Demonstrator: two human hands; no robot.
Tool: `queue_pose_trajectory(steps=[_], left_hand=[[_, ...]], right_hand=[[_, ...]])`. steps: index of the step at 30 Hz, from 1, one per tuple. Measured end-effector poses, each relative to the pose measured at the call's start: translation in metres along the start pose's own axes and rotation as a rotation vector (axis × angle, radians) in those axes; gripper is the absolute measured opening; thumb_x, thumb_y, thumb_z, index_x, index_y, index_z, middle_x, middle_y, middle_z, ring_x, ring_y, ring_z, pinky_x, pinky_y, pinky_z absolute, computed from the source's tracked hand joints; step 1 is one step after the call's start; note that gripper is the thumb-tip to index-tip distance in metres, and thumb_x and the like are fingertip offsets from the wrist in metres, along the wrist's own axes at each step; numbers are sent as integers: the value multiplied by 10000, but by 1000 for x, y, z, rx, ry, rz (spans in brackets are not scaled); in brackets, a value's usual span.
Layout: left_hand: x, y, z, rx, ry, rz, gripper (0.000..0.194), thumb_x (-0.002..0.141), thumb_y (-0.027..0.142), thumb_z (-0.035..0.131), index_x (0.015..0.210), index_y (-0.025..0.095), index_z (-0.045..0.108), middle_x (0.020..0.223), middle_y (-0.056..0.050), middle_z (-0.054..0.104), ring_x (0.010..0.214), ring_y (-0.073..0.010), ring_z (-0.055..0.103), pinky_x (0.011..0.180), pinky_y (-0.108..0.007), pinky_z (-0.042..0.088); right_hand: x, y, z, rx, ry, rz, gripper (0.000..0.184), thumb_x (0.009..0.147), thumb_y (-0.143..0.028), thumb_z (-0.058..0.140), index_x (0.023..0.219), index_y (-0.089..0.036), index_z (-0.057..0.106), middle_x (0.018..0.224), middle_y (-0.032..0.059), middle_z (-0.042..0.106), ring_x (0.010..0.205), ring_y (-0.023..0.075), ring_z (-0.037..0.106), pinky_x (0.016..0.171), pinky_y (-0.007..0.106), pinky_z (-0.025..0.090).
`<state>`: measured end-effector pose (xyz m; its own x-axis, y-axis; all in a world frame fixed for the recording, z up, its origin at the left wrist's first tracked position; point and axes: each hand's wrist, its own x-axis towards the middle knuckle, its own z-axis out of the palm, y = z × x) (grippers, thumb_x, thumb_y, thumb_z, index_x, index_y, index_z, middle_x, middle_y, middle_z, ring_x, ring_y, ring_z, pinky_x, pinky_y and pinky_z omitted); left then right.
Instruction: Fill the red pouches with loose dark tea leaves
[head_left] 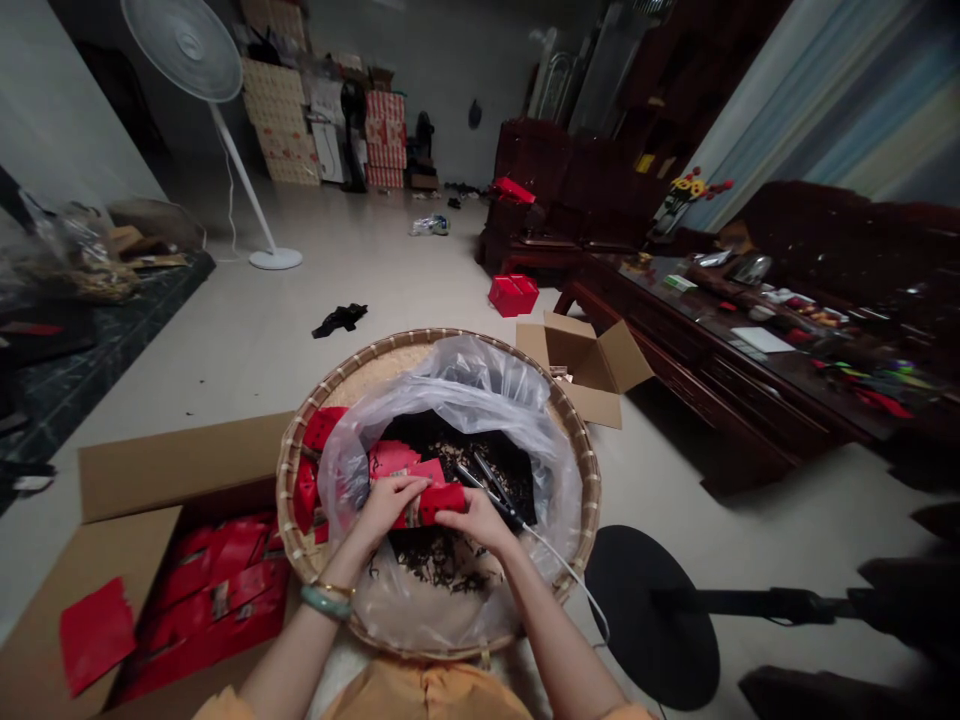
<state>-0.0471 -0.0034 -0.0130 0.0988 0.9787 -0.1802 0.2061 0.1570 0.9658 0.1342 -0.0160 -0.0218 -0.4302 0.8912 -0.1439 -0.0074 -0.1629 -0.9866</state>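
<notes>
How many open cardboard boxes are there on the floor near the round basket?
2: one cardboard box left of the woven basket, holding red packets, and another cardboard box beyond the basket.

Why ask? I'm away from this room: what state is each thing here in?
Left hand, gripping the red packet
Right hand, gripping the red packet
Plastic bag, open, dark loose leaves inside
Woven bamboo tray, bearing the bag
Cardboard box, open, red packets inside
Second cardboard box, open, flaps up
Standing fan, upright
</notes>
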Motion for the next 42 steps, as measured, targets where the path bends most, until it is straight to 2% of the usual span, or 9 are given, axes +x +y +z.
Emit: queue_pose_trajectory(steps=[7, 11, 15, 21, 26, 29, 33, 38, 42], left_hand=[[4, 2, 5, 73, 41, 76, 373, 736, 442, 543, 915, 173, 728, 977, -66, 722, 955, -246, 639, 911, -371, 451], [6, -5, 4, -125, 81, -26, 564, 823, 550, 375, 1010, 123, 693, 954, -112, 721, 972, -252, 634, 882, -391, 464], [8, -16, 4, -142, 44, -115, 655, 882, 544, 173, 1028, 158, 681, 988, -119, 711, 993, -246, 630, 879, -434, 462], [15, -34, 14, 447, -67, 231, 394, 830, 291, 431, 1178, 196, 590, 1314, -103, 531, 1273, -237, 415, 1055, -448, 307], [24, -33, 13, 816, 105, 288, 387, 852, 237, 424, 1212, 186, 556, 1289, -138, 547, 1340, -279, 292, 1076, -516, 214], [24, -20, 9, 875, 97, 318, 470, 857, 358, 447, 1291, 178, 472, 1327, -143, 509, 1359, -291, 239, 1083, -530, 173], [8, -7, 16, 899, -110, 550, 793, 682, 517, 633, 1364, 227, 351, 1413, -119, 407, 1362, -315, 210, 1083, -553, 138], [-9, -14, 32, 875, -59, 592, 673, 660, 199, 648, 1295, 213, 428, 1310, -113, 510, 1240, -291, 411, 1081, -531, 193], [-4, -24, 27, 771, 25, 551, 576, 625, 127, 620, 1188, 189, 514, 1201, -121, 575, 1145, -300, 490, 1032, -527, 295]], right_hand=[[-4, 4, 9, 138, 46, 71, 485, 722, -605, 579, 941, -187, 691, 846, 44, 705, 855, 217, 632, 925, 417, 419], [-9, 9, 7, 222, 57, 9, 491, 701, -587, 620, 1006, -206, 672, 983, 61, 694, 957, 219, 615, 988, 418, 370], [-18, 14, -6, 260, 72, 82, 552, 694, -603, 613, 1029, -167, 665, 978, 92, 692, 921, 231, 628, 950, 429, 397], [-27, 15, -16, 164, 44, 135, 496, 687, -603, 618, 950, -189, 695, 901, 68, 705, 868, 225, 626, 939, 432, 397], [-29, 12, -16, 125, -14, 103, 476, 704, -592, 609, 939, -188, 698, 909, 68, 696, 925, 215, 607, 956, 417, 379], [-26, 8, -21, 90, -36, 113, 470, 715, -589, 601, 933, -183, 700, 888, 49, 695, 929, 214, 597, 953, 413, 376], [-16, 6, -23, 98, -66, 110, 502, 734, -592, 582, 1003, -180, 681, 931, 47, 691, 927, 214, 593, 947, 405, 376], [-5, 3, -9, 85, -49, 97, 493, 757, -589, 559, 988, -166, 664, 979, 60, 681, 929, 209, 593, 947, 413, 379], [1, 0, -9, 161, 50, 38, 519, 786, -634, 467, 915, -171, 662, 929, 72, 687, 911, 206, 610, 883, 387, 431]])
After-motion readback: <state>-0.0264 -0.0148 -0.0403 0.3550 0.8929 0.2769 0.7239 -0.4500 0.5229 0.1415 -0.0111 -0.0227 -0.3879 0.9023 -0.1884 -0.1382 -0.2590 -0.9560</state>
